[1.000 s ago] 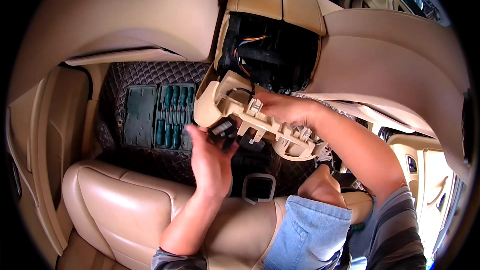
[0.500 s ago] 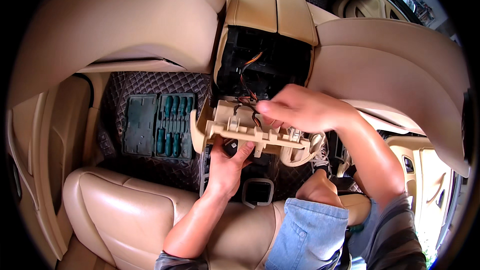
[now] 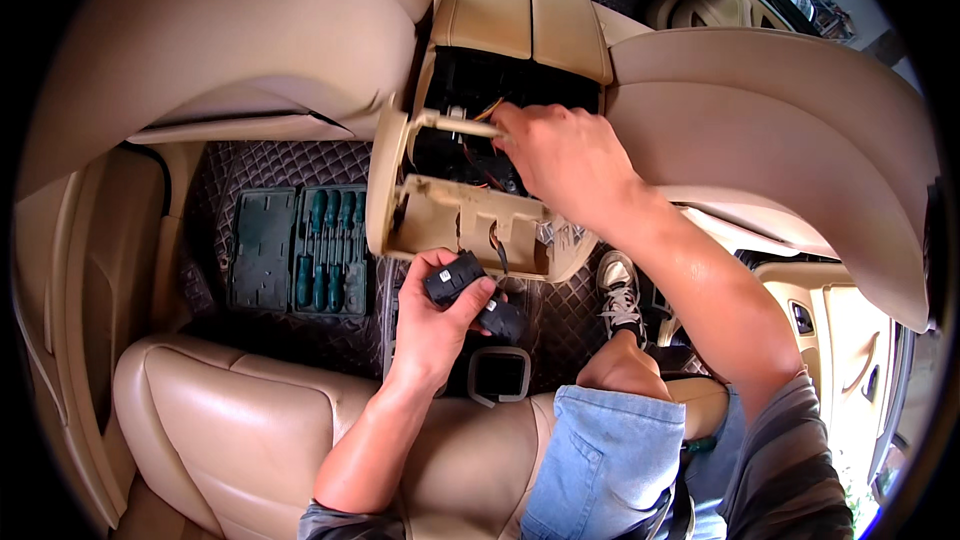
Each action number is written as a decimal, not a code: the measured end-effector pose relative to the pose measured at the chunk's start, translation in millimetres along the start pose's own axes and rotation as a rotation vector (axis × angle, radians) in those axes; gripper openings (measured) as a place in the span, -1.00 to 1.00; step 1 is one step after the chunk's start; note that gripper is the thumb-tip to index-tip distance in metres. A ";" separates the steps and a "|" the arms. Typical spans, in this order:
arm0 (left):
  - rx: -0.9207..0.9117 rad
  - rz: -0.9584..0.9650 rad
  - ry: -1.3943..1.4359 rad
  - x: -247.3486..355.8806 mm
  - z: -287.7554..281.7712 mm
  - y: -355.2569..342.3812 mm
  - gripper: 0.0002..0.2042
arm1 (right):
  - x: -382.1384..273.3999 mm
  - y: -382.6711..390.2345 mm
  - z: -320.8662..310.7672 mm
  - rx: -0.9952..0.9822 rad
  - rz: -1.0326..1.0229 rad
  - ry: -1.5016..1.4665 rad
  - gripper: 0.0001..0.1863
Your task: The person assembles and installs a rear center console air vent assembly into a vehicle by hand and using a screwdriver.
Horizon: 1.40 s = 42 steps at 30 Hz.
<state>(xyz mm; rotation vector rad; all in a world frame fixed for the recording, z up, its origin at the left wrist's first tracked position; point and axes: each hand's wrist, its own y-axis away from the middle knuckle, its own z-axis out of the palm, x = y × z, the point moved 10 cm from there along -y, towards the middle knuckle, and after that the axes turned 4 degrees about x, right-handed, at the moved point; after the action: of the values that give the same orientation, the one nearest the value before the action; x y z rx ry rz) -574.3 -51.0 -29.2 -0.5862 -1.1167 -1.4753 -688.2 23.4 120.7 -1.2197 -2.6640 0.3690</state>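
Note:
My right hand (image 3: 570, 160) is closed on the upper edge of a beige plastic trim panel (image 3: 425, 215). The panel is tilted up in front of the opened rear of the centre console (image 3: 480, 70). Below it, my left hand (image 3: 428, 325) grips a black box-shaped plastic unit (image 3: 500, 318) between thumb and fingers. A dark cable (image 3: 499, 252) runs through an opening in the panel down towards that unit. Behind the panel, yellow-orange wires (image 3: 489, 110) show inside the dark console cavity. My right fingertips are partly hidden.
An open green case (image 3: 265, 250) with several teal-handled screwdrivers (image 3: 319, 280) lies on the quilted floor mat (image 3: 215, 175) at left. Beige seat backs rise on both sides. A grey square frame (image 3: 499, 374) sits at the seat's front edge; my shoe (image 3: 618, 285) is right of it.
The panel has swung up and towards the console, showing another side. My right hand has moved up and left to its edge. My left hand has gone from the panel to the black unit.

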 end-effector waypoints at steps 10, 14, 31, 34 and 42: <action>-0.686 0.033 -0.014 33.8 7.1 20.2 -0.57 | 66.3 -35.1 27.2 -0.067 0.157 0.004 -0.78; -0.709 0.032 0.273 48.1 6.4 16.5 -0.56 | 67.9 -14.2 5.3 0.217 0.233 -0.162 -0.78; -0.120 0.339 0.040 49.0 -31.8 -20.9 -0.63 | -53.3 67.0 50.8 -0.157 0.201 -1.169 -0.47; -0.128 0.345 -0.037 51.5 -30.7 -22.0 -0.64 | -51.8 76.4 66.8 -0.130 0.369 -1.347 -0.51; -0.113 0.338 -0.019 54.5 -45.1 -30.5 -0.68 | -40.0 145.5 111.3 -0.540 0.245 -1.039 -0.62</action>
<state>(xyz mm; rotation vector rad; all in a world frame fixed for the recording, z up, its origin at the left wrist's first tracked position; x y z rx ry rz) -606.0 -119.1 -11.7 -0.8266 -0.9005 -1.2455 -588.6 68.4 -31.6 -1.9202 -3.6489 0.4073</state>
